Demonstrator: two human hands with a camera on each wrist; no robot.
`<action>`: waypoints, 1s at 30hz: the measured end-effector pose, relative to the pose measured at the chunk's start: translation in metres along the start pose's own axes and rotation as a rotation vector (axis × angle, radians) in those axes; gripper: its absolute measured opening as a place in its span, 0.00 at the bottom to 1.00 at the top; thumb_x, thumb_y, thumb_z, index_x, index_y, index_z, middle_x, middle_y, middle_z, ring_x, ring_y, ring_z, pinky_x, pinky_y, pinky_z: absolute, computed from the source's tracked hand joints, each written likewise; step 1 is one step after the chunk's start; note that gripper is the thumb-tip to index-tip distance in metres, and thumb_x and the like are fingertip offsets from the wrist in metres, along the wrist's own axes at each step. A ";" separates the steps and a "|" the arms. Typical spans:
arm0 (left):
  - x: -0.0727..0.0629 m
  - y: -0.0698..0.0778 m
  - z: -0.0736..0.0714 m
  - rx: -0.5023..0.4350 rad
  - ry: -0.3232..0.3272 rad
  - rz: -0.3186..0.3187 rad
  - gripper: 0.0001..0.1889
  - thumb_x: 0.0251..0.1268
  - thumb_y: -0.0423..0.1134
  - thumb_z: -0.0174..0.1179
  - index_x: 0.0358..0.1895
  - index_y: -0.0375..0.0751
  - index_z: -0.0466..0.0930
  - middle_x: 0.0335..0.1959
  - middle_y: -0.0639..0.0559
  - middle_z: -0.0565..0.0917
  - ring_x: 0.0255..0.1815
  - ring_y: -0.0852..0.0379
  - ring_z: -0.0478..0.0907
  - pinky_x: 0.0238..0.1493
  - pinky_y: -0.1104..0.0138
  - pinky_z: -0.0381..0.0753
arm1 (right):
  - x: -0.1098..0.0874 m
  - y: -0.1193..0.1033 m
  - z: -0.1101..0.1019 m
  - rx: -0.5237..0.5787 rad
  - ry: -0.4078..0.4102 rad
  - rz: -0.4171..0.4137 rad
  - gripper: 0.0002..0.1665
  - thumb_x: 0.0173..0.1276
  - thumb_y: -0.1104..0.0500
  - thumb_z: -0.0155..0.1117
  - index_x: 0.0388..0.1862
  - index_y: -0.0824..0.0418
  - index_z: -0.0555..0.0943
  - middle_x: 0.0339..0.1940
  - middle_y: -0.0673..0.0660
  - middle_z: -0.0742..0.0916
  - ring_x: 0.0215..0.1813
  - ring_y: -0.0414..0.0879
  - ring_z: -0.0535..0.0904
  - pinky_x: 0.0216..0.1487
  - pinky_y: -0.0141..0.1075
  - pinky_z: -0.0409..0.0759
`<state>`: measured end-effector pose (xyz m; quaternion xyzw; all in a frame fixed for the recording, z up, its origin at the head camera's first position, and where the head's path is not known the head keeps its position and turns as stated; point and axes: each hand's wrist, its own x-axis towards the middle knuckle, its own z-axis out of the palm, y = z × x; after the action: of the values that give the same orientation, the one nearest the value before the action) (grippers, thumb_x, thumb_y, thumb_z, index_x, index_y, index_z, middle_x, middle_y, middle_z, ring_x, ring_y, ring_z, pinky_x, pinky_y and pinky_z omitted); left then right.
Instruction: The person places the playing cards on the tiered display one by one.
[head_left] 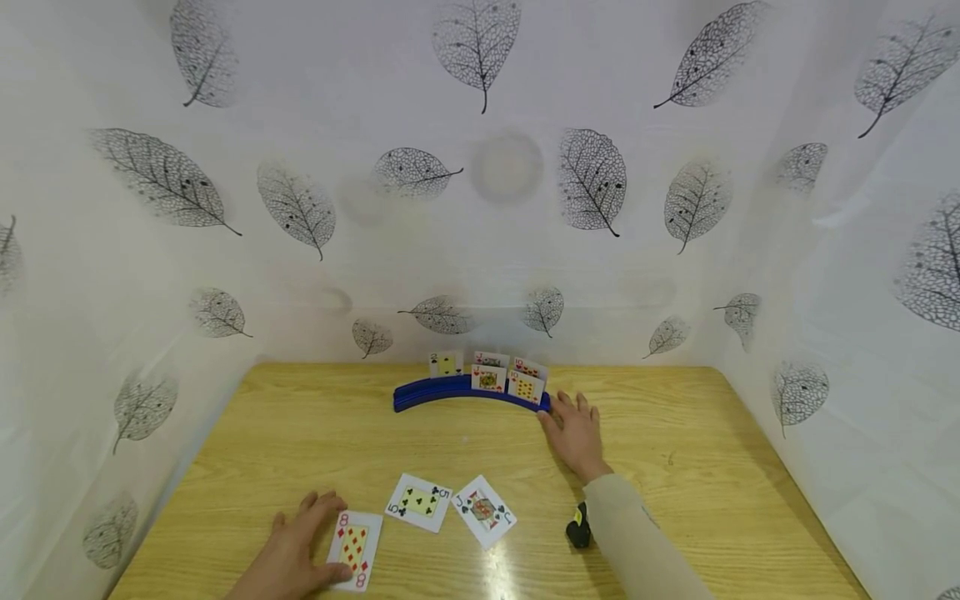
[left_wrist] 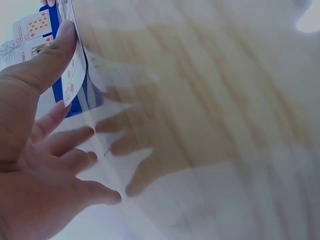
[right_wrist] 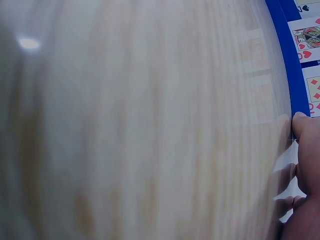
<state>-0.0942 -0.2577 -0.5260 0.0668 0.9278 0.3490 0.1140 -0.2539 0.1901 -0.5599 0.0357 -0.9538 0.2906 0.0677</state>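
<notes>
A pale sheet (head_left: 517,108) printed with dark leaf skeletons stands around the back and both sides of the scene. In front of it spreads a yellowish wooden table (head_left: 675,500), its surface shiny in places. A beige sleeve (head_left: 641,537) reaches in over the right part of the table. Near the far edge stands a curved blue card holder (head_left: 420,393). The left hand (head_left: 292,546) is spread at the near left, its thumb on the face of the eight of diamonds (head_left: 354,542) and a fingertip at that card's edge. The right hand (head_left: 576,435) is loosely spread at the holder's right end, its thumb touching that end and its fingers reaching past it. Right of the eight, the five of clubs (head_left: 418,502) and a black-suited jack (head_left: 483,511) lie face up and tilted, close together. Five cards stand in the holder: a two (head_left: 446,365) alone toward the left, then a red face card (head_left: 488,378) in front of another card, then the ten of diamonds (head_left: 527,387) in front of another red ten. A small black object (head_left: 578,532) with a yellow mark lies just beside the sleeve.
</notes>
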 end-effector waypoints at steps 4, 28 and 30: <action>0.000 0.003 0.001 0.015 0.043 0.031 0.44 0.42 0.50 0.85 0.66 0.44 0.74 0.69 0.35 0.80 0.74 0.25 0.71 0.73 0.21 0.48 | 0.000 0.000 0.000 0.001 -0.001 0.001 0.30 0.82 0.47 0.58 0.74 0.62 0.77 0.78 0.70 0.74 0.83 0.76 0.56 0.81 0.75 0.47; 0.026 0.006 -0.018 -0.403 0.056 0.120 0.21 0.70 0.33 0.69 0.61 0.28 0.76 0.49 0.34 0.91 0.46 0.63 0.91 0.42 0.70 0.89 | 0.000 -0.001 -0.001 0.029 -0.002 0.008 0.31 0.82 0.45 0.58 0.75 0.61 0.76 0.79 0.70 0.73 0.84 0.75 0.55 0.81 0.74 0.47; 0.030 0.011 -0.020 -0.414 0.069 0.106 0.21 0.70 0.32 0.69 0.62 0.27 0.76 0.49 0.34 0.91 0.46 0.65 0.90 0.43 0.70 0.90 | 0.000 -0.001 -0.002 0.032 -0.001 0.008 0.31 0.82 0.45 0.58 0.75 0.61 0.76 0.79 0.70 0.74 0.83 0.75 0.55 0.81 0.74 0.47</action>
<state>-0.1277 -0.2560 -0.5092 0.0786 0.8349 0.5396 0.0750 -0.2535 0.1901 -0.5581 0.0333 -0.9493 0.3058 0.0655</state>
